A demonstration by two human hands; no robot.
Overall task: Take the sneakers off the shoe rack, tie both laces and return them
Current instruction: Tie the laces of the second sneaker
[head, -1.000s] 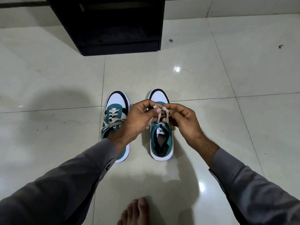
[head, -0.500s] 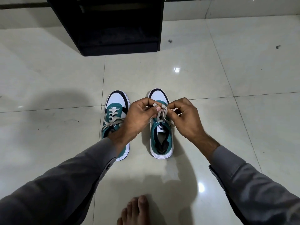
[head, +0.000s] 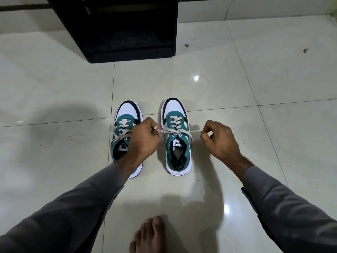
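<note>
Two teal, white and black sneakers stand side by side on the tiled floor, toes pointing away from me. My left hand (head: 144, 137) and my right hand (head: 219, 138) each pinch one end of the right sneaker's (head: 177, 143) pale lace (head: 176, 132), stretched taut sideways across the tongue with a knot in the middle. My left wrist covers part of the left sneaker (head: 125, 128), whose lace lies in loose loops over its tongue. The black shoe rack (head: 127, 28) stands beyond the shoes, its lowest shelf dark.
Glossy pale floor tiles (head: 255, 79) spread all around, with small dark specks at the far right. My bare foot (head: 147, 236) rests at the bottom edge. A pale wall base runs behind the rack.
My hands were together over the right sneaker's tongue working the lace. They have now drawn apart sideways, pulling the lace ends taut and closing the knot.
</note>
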